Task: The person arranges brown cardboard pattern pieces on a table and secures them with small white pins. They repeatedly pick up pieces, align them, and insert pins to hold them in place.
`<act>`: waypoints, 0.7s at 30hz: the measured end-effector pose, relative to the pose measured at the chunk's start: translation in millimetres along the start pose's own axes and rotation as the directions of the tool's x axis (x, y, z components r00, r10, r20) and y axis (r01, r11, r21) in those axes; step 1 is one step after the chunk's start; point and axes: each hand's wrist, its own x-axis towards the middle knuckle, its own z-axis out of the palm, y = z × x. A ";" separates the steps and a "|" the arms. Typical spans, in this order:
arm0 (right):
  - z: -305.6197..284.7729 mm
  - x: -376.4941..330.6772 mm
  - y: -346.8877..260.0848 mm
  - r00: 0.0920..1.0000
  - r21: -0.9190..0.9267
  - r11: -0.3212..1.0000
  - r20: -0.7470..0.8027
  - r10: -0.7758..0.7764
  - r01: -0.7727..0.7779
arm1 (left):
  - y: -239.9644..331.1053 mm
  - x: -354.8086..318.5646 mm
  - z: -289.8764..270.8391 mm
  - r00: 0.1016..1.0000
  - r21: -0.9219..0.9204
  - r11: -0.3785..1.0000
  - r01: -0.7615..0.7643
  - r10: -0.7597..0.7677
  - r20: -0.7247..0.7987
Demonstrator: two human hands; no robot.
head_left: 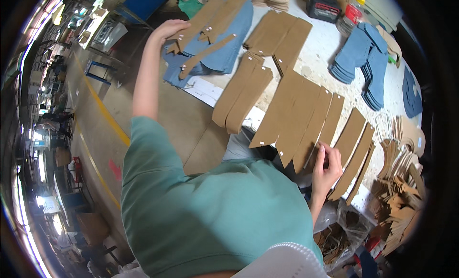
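My left hand [173,29] reaches out to the far left, its fingers stretched against the edge of flat brown pieces [203,20]. These pieces lie on a stack of blue sheets [229,38] at the table's left edge. A narrow brown strip [208,55] with a hooked end lies there too. My right hand [327,169] is closed, thumb and index finger together, at the near edge of a row of brown cut pieces [301,110]. Whatever sits between those fingers, if anything, I cannot make out. Small white marks show on many of the pieces.
Brown strips [354,149] lie right of my right hand. More brown stacks [244,91] sit mid-table. Blue shaped stacks [351,55], a bottle with a yellow cap [353,12] and a black-red battery pack [323,6] stand farther back. Tan offcuts [401,206] heap at the right.
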 end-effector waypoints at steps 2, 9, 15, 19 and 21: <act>1.7 -0.2 1.4 1.000 -0.012 1.000 -0.006 -0.027 0.027 | -5.0 3.8 -0.7 0.999 -0.062 0.998 0.014 -0.011 0.037; 6.6 -3.4 5.6 1.000 -0.029 1.000 0.017 0.012 -0.012 | -16.9 21.7 -43.9 0.982 -0.809 0.584 0.063 0.109 0.156; 5.3 -0.4 3.1 1.000 -0.086 0.996 0.023 -0.007 0.009 | 17.4 -0.4 -66.5 0.964 -0.924 0.345 -0.164 0.257 -0.075; 2.6 1.9 -11.1 0.975 0.173 0.964 0.133 0.179 -0.200 | 78.4 -74.4 -37.2 0.950 -0.820 0.481 -0.310 0.191 -0.247; 9.5 4.2 -22.2 0.955 0.485 0.839 0.272 0.122 -0.245 | 104.1 -121.8 3.0 0.900 -0.823 0.484 -0.299 0.429 -0.075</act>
